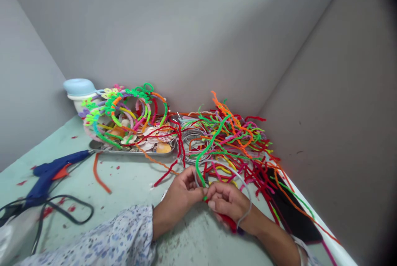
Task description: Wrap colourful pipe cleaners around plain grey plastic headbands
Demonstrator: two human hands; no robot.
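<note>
Low in the middle of the head view, my two hands meet around a thin grey wire hoop point(247, 189). My left hand point(181, 193) is closed, thumb and fingers pinching the hoop where a green pipe cleaner point(203, 150) crosses it. The long free end of that pipe cleaner stands up above my fingers. Fingertips touching the left thumb, my right hand point(228, 206) is closed round the hoop too. A red fuzzy wrapped part point(228, 222) shows beneath the right palm. A small bit of green sits between the two thumbs; the exact grip there is partly hidden.
Behind my hands lies a tangled heap of pipe cleaners point(242, 134) with a wire coil point(192, 138). Left of it, a metal tray point(139, 153) carries shells and finished colourful hoops point(124, 105). A blue glue gun point(52, 171) with its cord and a blue-lidded container point(80, 88) stand farther left.
</note>
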